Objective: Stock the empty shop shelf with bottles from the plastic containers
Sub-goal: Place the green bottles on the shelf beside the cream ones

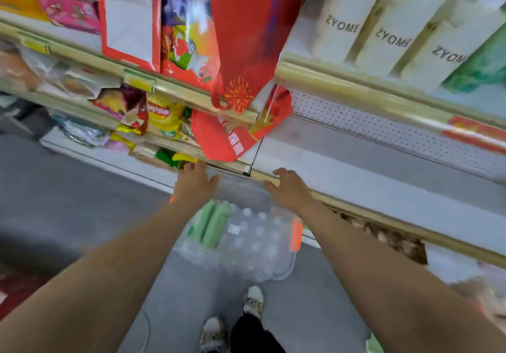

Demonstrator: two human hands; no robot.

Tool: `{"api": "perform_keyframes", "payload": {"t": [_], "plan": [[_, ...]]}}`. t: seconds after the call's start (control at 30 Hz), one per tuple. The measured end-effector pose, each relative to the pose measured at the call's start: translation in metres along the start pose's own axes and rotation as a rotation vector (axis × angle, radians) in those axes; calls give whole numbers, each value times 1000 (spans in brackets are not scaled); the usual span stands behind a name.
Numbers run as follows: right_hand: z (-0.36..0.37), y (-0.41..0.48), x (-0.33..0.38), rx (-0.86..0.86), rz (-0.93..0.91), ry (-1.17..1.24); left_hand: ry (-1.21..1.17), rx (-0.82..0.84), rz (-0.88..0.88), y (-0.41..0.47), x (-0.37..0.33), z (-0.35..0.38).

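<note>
Both arms reach forward and down, with the left hand (195,185) and right hand (289,189) side by side over the far end of the clear plastic container (276,270). Their fingers are loosely apart and hold nothing, though blur hides whether they touch its rim. The container stands on the grey floor (82,188) against the shelving, packed with white-capped bottles (254,236) and some green bottles (216,225), while the empty shelf (369,166) runs rightward just beyond the right hand
</note>
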State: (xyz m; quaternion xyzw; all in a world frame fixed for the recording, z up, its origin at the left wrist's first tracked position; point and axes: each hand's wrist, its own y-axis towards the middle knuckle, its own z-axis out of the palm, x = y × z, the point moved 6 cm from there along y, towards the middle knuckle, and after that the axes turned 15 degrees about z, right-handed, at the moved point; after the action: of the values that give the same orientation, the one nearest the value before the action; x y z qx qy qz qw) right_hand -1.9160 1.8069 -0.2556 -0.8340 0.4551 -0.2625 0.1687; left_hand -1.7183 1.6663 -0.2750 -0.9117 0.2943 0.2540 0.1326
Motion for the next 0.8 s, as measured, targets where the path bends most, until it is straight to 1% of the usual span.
{"api": "perform_keyframes", "payload": {"t": [0.13, 0.2, 0.3, 0.43, 0.53, 0.67, 0.8], "plan": [[90, 46, -14, 224, 30, -31, -87, 160, -231, -10, 57, 63], [134, 68, -23, 347, 85, 9, -147, 231, -346, -14, 84, 97], [195, 97, -30, 508, 211, 130, -217, 266, -477, -16, 122, 140], [262, 130, -25, 639, 363, 368, -253, 280, -551, -6, 164, 183], [306, 143, -20, 725, 435, 486, -308, 261, -588, 6, 184, 212], [343, 159, -20, 732, 506, 608, -254, 283, -582, 17, 196, 237], [354, 160, -27, 762, 549, 743, -388, 309, -629, 15, 200, 254]]}}
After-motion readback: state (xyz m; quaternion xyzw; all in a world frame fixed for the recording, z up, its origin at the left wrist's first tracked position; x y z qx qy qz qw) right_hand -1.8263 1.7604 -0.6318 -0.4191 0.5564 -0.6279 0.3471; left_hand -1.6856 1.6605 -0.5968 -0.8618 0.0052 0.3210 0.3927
